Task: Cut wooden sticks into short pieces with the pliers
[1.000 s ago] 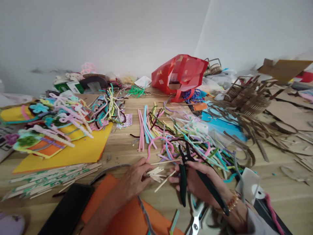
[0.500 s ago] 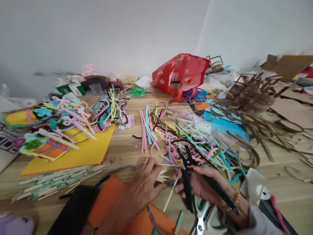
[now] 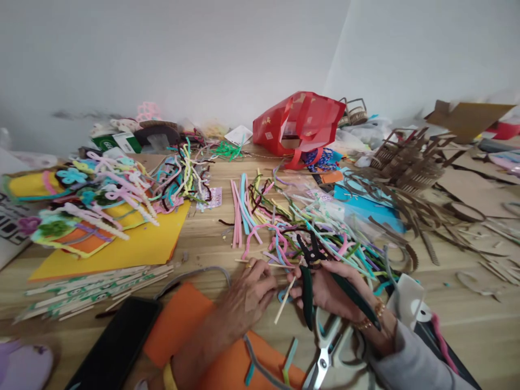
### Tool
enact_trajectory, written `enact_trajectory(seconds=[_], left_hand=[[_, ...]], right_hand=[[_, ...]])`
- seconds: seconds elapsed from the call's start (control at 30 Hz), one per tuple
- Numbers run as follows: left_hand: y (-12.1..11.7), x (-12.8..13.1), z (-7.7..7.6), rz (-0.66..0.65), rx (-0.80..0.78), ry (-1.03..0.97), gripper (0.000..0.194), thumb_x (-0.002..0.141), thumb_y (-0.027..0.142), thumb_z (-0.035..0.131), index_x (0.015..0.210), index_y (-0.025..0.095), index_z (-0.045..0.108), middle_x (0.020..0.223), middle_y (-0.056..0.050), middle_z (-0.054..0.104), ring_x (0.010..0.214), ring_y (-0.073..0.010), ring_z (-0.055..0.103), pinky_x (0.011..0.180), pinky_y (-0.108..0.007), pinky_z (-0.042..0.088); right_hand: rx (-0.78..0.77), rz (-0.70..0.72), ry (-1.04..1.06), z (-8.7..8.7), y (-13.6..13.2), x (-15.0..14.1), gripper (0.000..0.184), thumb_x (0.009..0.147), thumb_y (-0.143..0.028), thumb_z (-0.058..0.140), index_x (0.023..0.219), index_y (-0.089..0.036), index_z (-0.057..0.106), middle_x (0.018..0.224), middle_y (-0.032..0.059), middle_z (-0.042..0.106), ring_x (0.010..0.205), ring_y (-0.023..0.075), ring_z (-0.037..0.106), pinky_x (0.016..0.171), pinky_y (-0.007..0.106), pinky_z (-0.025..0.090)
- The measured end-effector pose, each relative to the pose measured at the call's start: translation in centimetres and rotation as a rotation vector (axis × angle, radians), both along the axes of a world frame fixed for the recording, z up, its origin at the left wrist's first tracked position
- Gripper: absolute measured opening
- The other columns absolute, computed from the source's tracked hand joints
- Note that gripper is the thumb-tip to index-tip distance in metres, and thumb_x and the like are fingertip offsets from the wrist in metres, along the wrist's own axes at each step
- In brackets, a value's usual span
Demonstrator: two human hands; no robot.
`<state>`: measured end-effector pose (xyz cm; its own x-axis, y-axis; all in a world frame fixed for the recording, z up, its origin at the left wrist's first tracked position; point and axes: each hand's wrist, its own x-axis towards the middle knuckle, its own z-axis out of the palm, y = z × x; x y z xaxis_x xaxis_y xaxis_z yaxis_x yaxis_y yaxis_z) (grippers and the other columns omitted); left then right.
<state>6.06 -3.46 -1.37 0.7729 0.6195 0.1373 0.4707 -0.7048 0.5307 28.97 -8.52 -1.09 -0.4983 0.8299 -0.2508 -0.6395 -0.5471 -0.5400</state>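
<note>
My left hand (image 3: 248,290) is closed, its fingertips around a thin wooden stick (image 3: 281,265) that runs level towards my right hand. My right hand (image 3: 325,290) holds black wire-stripper pliers with green handles (image 3: 307,298), their jaws pointing away from me and spread apart. Below its fingertips a second pale stick (image 3: 283,306) slants down. Underneath the right hand lie scissors (image 3: 324,357) with white handles. Orange sheets (image 3: 179,319) lie beneath my left forearm. Just beyond both hands are pink pipe cleaners (image 3: 266,228) and a tangled multicoloured heap.
Paper-wrapped sticks (image 3: 93,292) and a black phone (image 3: 116,341) lie at left. Pipe-cleaner flowers (image 3: 73,176) rest on yellow sheets (image 3: 154,244). At the back stands a red bag (image 3: 298,122). Brown strips (image 3: 410,206) and small woven baskets (image 3: 414,157) crowd the right.
The stick in my left hand now sticks out to the left beyond the fingers. The left fingers have curled in more. The view has shifted slightly, with the pliers still in my right hand.
</note>
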Motion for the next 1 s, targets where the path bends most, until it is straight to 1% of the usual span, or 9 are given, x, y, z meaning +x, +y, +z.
enact_trajectory(seconds=[0.07, 0.13, 0.2, 0.27, 0.37, 0.43, 0.63, 0.73, 1.0], left_hand=[[0.0, 0.0, -0.1, 0.019, -0.002, -0.006, 0.012, 0.088, 0.012, 0.054, 0.088, 0.02, 0.063, 0.102, -0.005, 0.054, 0.101, -0.0196, 0.051, 0.089, -0.034, 0.043], [0.0, -0.3, -0.2, 0.04, -0.023, -0.028, 0.01, 0.085, 0.011, 0.058, 0.085, 0.02, 0.061, 0.102, -0.004, 0.054, 0.101, -0.0195, 0.052, 0.09, -0.034, 0.043], [0.0, -0.7, -0.1, 0.059, -0.058, -0.06, 0.014, 0.081, 0.011, 0.063, 0.091, 0.02, 0.061, 0.105, -0.004, 0.054, 0.102, -0.0192, 0.052, 0.093, -0.034, 0.043], [0.2, -1.3, 0.0, 0.07, -0.083, -0.084, 0.027, 0.076, 0.011, 0.067, 0.1, 0.022, 0.06, 0.109, -0.004, 0.054, 0.105, -0.0198, 0.051, 0.096, -0.035, 0.042], [0.6, -2.0, 0.2, 0.058, -0.11, -0.091, 0.04, 0.072, 0.01, 0.07, 0.109, 0.024, 0.06, 0.113, -0.004, 0.054, 0.109, -0.021, 0.05, 0.098, -0.036, 0.041], [0.8, -2.3, 0.3, 0.04, -0.12, -0.093, 0.044, 0.072, 0.012, 0.07, 0.112, 0.025, 0.06, 0.112, -0.004, 0.056, 0.108, -0.021, 0.051, 0.097, -0.036, 0.042], [0.6, -1.8, 0.2, -0.02, -0.019, -0.051, 0.031, 0.081, 0.016, 0.066, 0.108, 0.03, 0.067, 0.119, -0.003, 0.054, 0.114, -0.0219, 0.049, 0.103, -0.04, 0.036], [0.5, -1.7, 0.1, -0.042, 0.012, -0.02, 0.02, 0.084, 0.017, 0.062, 0.099, 0.029, 0.069, 0.115, -0.003, 0.055, 0.108, -0.0205, 0.052, 0.102, -0.04, 0.037], [0.5, -1.8, 0.1, 0.045, -0.012, -0.041, 0.013, 0.085, 0.011, 0.057, 0.089, 0.021, 0.067, 0.104, -0.004, 0.057, 0.103, -0.0196, 0.053, 0.094, -0.035, 0.043]], right_hand=[[-0.018, -0.024, -0.003, -0.3, 0.1, 0.5, 0.032, 0.084, -0.04, 0.052, 0.105, -0.018, 0.064, 0.097, 0.0112, 0.069, 0.096, 0.0291, 0.065, 0.086, 0.046, 0.046], [-0.04, -0.048, -0.036, -0.6, 0.1, 0.9, 0.032, 0.085, -0.04, 0.051, 0.103, -0.017, 0.065, 0.096, 0.0117, 0.07, 0.096, 0.0299, 0.065, 0.086, 0.046, 0.047], [-0.056, -0.066, -0.077, -0.6, 0.1, 1.1, 0.031, 0.086, -0.04, 0.05, 0.102, -0.018, 0.066, 0.096, 0.0119, 0.07, 0.096, 0.0298, 0.065, 0.086, 0.046, 0.047], [-0.055, -0.068, -0.099, -0.6, 0.1, 1.1, 0.031, 0.087, -0.04, 0.049, 0.102, -0.019, 0.067, 0.095, 0.0118, 0.07, 0.095, 0.0292, 0.065, 0.086, 0.046, 0.047], [-0.01, -0.058, -0.084, -0.7, 0.1, 0.9, 0.031, 0.085, -0.041, 0.05, 0.1, -0.019, 0.067, 0.095, 0.0114, 0.07, 0.095, 0.0289, 0.065, 0.087, 0.047, 0.047], [0.018, -0.055, -0.067, -0.8, 0.2, 0.9, 0.029, 0.085, -0.04, 0.051, 0.096, -0.019, 0.067, 0.097, 0.0106, 0.07, 0.095, 0.0282, 0.066, 0.088, 0.046, 0.046], [0.046, -0.041, -0.096, -1.1, 0.4, 0.9, 0.031, 0.087, -0.041, 0.047, 0.1, -0.019, 0.065, 0.099, 0.0106, 0.069, 0.094, 0.0268, 0.066, 0.089, 0.046, 0.046], [0.058, -0.037, -0.102, -1.1, 0.4, 0.8, 0.032, 0.086, -0.042, 0.049, 0.099, -0.019, 0.065, 0.099, 0.0106, 0.069, 0.093, 0.0269, 0.066, 0.089, 0.046, 0.046], [0.019, -0.041, -0.087, -1.1, 0.4, 0.8, 0.037, 0.086, -0.041, 0.049, 0.11, -0.018, 0.064, 0.098, 0.0126, 0.07, 0.092, 0.0291, 0.067, 0.085, 0.046, 0.048]])
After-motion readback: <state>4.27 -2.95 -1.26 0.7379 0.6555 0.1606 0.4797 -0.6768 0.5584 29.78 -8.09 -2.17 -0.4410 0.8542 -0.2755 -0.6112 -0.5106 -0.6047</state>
